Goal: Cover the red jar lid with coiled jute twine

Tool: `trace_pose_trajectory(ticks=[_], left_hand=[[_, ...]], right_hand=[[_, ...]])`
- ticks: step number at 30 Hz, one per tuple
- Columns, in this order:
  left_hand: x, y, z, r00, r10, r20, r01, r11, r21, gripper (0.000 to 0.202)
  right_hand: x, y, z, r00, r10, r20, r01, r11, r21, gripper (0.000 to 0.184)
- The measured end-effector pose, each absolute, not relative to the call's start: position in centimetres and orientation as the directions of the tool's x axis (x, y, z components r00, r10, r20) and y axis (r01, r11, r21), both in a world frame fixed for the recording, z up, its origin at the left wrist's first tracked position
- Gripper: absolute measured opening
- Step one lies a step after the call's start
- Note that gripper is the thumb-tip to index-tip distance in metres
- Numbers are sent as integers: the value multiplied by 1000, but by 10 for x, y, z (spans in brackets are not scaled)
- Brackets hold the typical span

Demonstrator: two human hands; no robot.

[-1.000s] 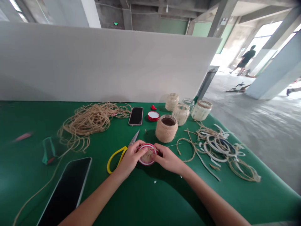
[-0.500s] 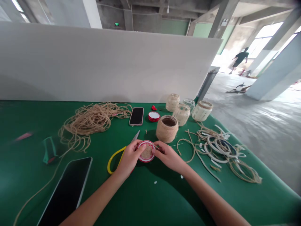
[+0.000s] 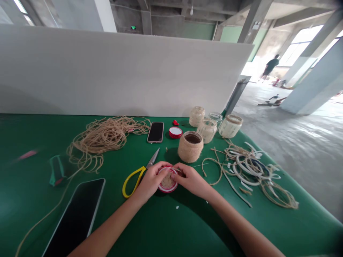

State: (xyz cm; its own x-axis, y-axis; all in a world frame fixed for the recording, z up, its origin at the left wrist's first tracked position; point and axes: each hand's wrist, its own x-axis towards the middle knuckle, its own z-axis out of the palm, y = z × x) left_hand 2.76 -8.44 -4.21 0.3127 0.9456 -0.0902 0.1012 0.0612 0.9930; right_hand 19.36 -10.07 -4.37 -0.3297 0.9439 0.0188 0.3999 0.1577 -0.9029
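Between my hands sits a red-and-white jar lid (image 3: 168,185), its top covered with coiled jute twine. My left hand (image 3: 151,180) grips its left side, and my right hand (image 3: 191,180) holds its right rim, with the fingertips pinching at the twine. Just left of my left hand lie yellow-handled scissors (image 3: 138,177), closed, with the blades (image 3: 153,159) pointing away from me. A twine-wrapped jar (image 3: 190,147) stands beyond the lid, a short reach from both hands.
On the green table (image 3: 171,221) lie a loose twine heap (image 3: 107,137), a phone (image 3: 155,132), a tablet (image 3: 75,217), a red lid (image 3: 175,132), several jars (image 3: 229,126) and white strips with twine (image 3: 249,171). A white partition (image 3: 120,71) stands behind; a person (image 3: 270,67) walks far off.
The lid has shifted slightly toward me, and both hands now cover more of its rim. The distant person has moved left, farther off.
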Motion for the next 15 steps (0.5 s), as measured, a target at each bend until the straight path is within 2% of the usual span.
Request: trace_pose_trajectory(ticks=[4,10,15], left_hand=[[28,-84,-47,258,963,-79,52,68,996,23],[26,-82,-54,163,987,-12,35,6,999,27],[24,-81,-55,165,986,-11,30,7,1000,28]], right_hand=[[195,-98,-43,-278,960,42,409,158,-899,22],[197,-97,-42,-261,963,66,391,168,-905,20],[196,-98,-41,-264,964,43,383,145,-912,20]])
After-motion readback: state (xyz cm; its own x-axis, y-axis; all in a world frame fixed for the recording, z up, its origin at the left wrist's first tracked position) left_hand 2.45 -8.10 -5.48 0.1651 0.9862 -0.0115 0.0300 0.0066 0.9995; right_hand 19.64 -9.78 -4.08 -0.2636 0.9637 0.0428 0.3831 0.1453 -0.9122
